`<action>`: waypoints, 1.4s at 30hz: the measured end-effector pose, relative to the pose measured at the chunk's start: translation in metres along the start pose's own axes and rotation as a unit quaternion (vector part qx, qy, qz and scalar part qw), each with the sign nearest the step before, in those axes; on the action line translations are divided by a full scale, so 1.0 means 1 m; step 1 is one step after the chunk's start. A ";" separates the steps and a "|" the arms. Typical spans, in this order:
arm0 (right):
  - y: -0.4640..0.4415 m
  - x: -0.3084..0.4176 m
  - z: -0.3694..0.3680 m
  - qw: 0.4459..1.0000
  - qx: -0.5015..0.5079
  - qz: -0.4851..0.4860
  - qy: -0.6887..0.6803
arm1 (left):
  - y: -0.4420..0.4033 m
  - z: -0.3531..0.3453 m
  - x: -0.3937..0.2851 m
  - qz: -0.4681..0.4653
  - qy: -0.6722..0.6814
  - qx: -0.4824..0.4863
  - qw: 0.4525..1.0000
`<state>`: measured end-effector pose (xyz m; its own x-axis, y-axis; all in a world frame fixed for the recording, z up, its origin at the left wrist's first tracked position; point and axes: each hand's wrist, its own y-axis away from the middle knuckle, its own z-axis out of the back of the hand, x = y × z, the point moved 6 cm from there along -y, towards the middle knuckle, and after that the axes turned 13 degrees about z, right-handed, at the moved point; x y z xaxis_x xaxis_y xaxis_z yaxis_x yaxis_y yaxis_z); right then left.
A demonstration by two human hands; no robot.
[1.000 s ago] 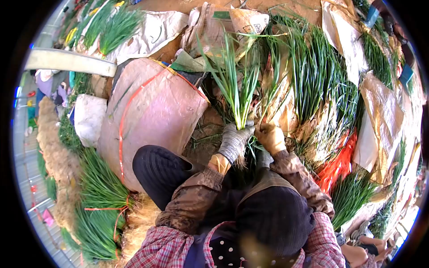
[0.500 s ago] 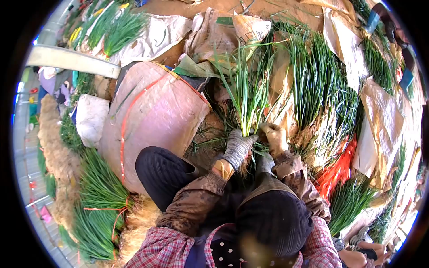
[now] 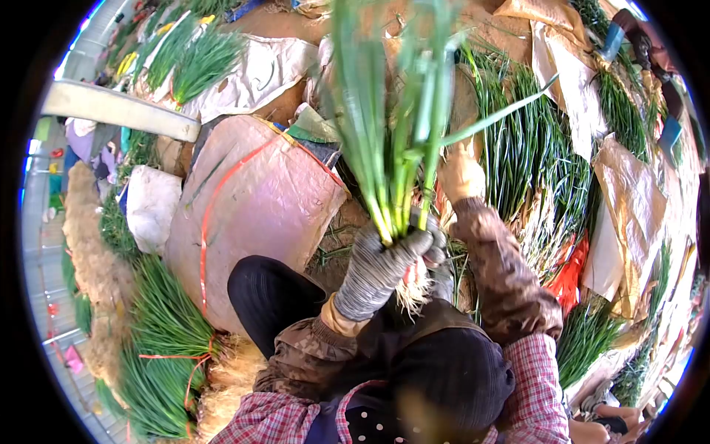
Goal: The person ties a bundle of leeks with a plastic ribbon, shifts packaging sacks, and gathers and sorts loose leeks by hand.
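Observation:
My left hand, in a grey glove, is closed around the lower stems of a bunch of green onions. The bunch is lifted close to the camera, leaves pointing away from me and blurred at the top. Pale roots hang out below the fist. My right hand, in a tan glove, reaches forward just right of the bunch, beside a large pile of green onions. Leaves cross in front of its fingers, so whether it grips anything is hidden.
A big pinkish wrapped bundle with an orange strap stands at my left. Tied green onions lie below it. Orange-red plastic and a tan sheet are at the right. Another person's legs show at the upper right.
My left hand has raised the green onions toward the camera. My right hand has left the bunch's base and moved forward, to the right of the stems.

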<state>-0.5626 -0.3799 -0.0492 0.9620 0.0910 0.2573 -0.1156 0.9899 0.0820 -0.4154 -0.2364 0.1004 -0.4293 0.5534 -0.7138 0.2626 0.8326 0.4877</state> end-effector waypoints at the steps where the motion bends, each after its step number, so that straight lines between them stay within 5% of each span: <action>1: -0.016 0.001 -0.001 0.995 0.082 -0.047 0.011 | -0.003 0.007 -0.001 -0.009 0.020 -0.023 0.999; 5: -0.035 -0.008 -0.023 0.995 0.086 0.040 -0.040 | -0.028 0.047 0.020 0.008 -0.016 -0.079 0.997; 9: 0.047 0.015 0.006 0.983 -0.023 0.083 -0.160 | -0.057 0.086 0.075 0.067 0.037 -0.115 0.990; 11: 0.105 0.034 0.016 0.962 -0.044 0.184 -0.199 | -0.057 0.096 0.104 0.182 -0.020 -0.125 0.975; 13: 0.148 0.055 0.025 0.898 0.003 0.296 -0.327 | -0.062 0.092 0.108 0.192 -0.114 -0.180 0.958; 15: 0.165 0.061 0.035 0.875 0.082 0.319 -0.354 | -0.059 0.088 0.119 0.238 -0.070 -0.155 0.956; 17: 0.155 0.037 0.015 0.844 0.205 0.112 -0.483 | -0.057 0.088 0.114 0.233 -0.118 -0.156 0.953; 21: 0.127 0.021 -0.048 0.603 0.216 -0.193 -0.743 | -0.059 0.082 0.121 0.185 -0.047 -0.108 0.976; 22: 0.117 0.039 -0.053 0.481 0.216 -0.169 -0.833 | -0.059 0.077 0.121 0.180 -0.024 -0.108 0.977; 25: 0.112 0.038 -0.059 0.482 0.148 -0.203 -0.840 | -0.059 0.074 0.120 0.190 0.003 -0.111 0.975; 26: 0.116 0.037 -0.048 0.440 0.202 -0.182 -0.856 | -0.059 0.073 0.119 0.189 0.016 -0.114 0.975; 27: 0.115 0.024 -0.071 0.468 0.070 -0.219 -0.853 | -0.059 0.071 0.119 0.189 0.029 -0.116 0.975; 29: 0.127 0.018 -0.062 0.467 0.055 -0.208 -0.858 | -0.061 0.072 0.121 0.167 0.031 -0.124 0.978; 31: 0.142 0.003 -0.051 0.619 0.078 -0.273 -0.732 | -0.060 0.071 0.120 0.136 0.022 -0.146 0.980; 33: 0.157 -0.041 -0.078 0.600 -0.006 -0.282 -0.749 | -0.058 0.073 0.116 0.143 0.012 -0.201 0.969; 35: 0.174 -0.070 -0.069 0.782 0.030 -0.217 -0.584 | -0.059 0.077 0.112 0.106 -0.007 -0.203 0.973; 36: 0.180 -0.072 -0.081 0.888 0.243 -0.078 -0.384 | -0.061 0.077 0.111 0.108 0.002 -0.194 0.975; 37: 0.196 -0.075 -0.096 0.890 0.430 0.069 -0.137 | -0.061 0.075 0.112 0.112 0.014 -0.187 0.976; 39: 0.218 -0.065 -0.086 0.862 0.484 0.142 -0.044 | -0.065 0.071 0.117 0.121 0.031 -0.162 0.979; 40: 0.198 -0.059 -0.067 0.877 0.477 0.052 0.028 | -0.066 0.070 0.122 0.127 0.039 -0.148 0.980; 41: 0.163 -0.054 -0.044 0.905 0.422 0.015 -0.041 | -0.066 0.068 0.125 0.133 0.047 -0.135 0.981; 42: 0.132 -0.051 -0.017 0.971 0.233 0.018 -0.052 | -0.062 0.064 0.124 0.158 0.013 -0.139 0.977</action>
<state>-0.6223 -0.2525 -0.0673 0.9277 0.0883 0.3626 -0.2712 0.8270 0.4925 -0.4299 -0.2182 -0.0508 -0.3869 0.7785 -0.4942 0.1416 0.5798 0.8024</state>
